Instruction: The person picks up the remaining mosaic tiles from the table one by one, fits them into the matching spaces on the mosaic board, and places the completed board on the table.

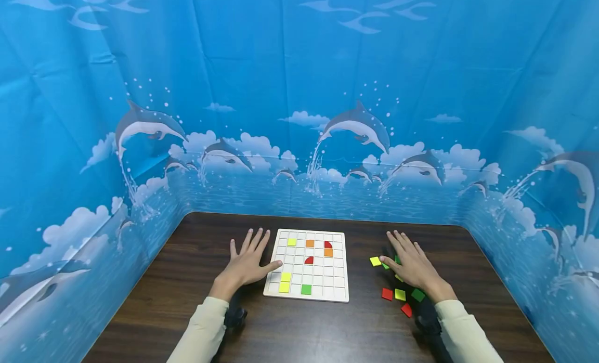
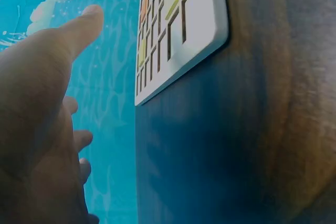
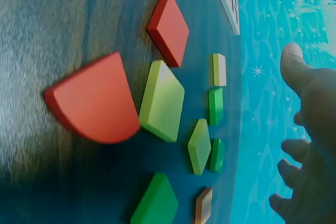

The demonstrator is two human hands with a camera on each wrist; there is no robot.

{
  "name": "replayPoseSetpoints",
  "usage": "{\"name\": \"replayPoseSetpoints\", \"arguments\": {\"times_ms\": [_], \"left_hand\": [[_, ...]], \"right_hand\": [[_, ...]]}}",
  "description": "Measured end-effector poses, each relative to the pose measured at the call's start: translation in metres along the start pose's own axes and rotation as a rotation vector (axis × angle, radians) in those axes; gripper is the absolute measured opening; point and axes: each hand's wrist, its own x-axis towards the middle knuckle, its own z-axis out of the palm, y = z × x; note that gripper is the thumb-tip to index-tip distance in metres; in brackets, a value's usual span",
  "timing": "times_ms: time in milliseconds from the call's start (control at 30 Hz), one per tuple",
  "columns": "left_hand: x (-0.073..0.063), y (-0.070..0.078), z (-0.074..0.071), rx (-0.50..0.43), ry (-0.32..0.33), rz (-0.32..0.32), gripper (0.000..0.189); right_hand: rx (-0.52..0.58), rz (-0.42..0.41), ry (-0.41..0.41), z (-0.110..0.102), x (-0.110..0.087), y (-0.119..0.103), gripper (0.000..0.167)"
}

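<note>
White and flat, a gridded square board [image 1: 318, 270] lies just to the right of the person's left hand [image 1: 246, 265]. We see that hand spread wide, its fingers straight and nothing in its hold; its thumb overlaps the board's left edge in the head view, but the left wrist view shows a gap between them. To the right of that thumb's tip, a red quarter-round tile [image 1: 309, 260] sits on the grid; nearer the person than the thumb are two yellow square tiles [image 1: 284, 287] and a bright green square tile [image 1: 306, 289].

The right hand [image 1: 413, 266] is likewise open and holds nothing, above loose tiles on the dark brown wood-grain table [image 1: 327, 332]. We find a loose yellow square tile [image 1: 375, 261] just left of its thumb tip, and a red square tile [image 1: 387, 294] and a dark green tile [image 1: 418, 295] near its wrist.
</note>
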Motion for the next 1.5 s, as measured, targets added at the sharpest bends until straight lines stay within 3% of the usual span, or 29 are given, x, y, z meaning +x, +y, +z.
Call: {"name": "replayPoseSetpoints", "arguments": {"times_ms": [200, 367, 833, 1233, 1500], "left_hand": [[-0.012, 0.007, -0.005, -0.055, -0.057, -0.006, 0.099], [-0.019, 0.007, 0.003, -0.105, -0.112, -0.01, 0.101], [-0.038, 0.004, 0.011, -0.126, -0.221, 0.009, 0.101], [-0.043, 0.005, 0.013, -0.068, -0.242, 0.003, 0.104], [-0.044, 0.003, 0.016, -0.098, -0.243, -0.004, 0.105]], "right_hand": [[0.008, 0.012, -0.001, 0.005, 0.007, -0.005, 0.074], [0.024, 0.031, -0.012, 0.012, 0.012, -0.007, 0.061], [-0.096, -0.117, -0.059, 0.023, 0.015, -0.013, 0.031], [-0.136, -0.157, -0.019, 0.025, 0.017, -0.013, 0.021], [-0.168, -0.19, 0.039, 0.03, 0.019, -0.011, 0.019]]}}
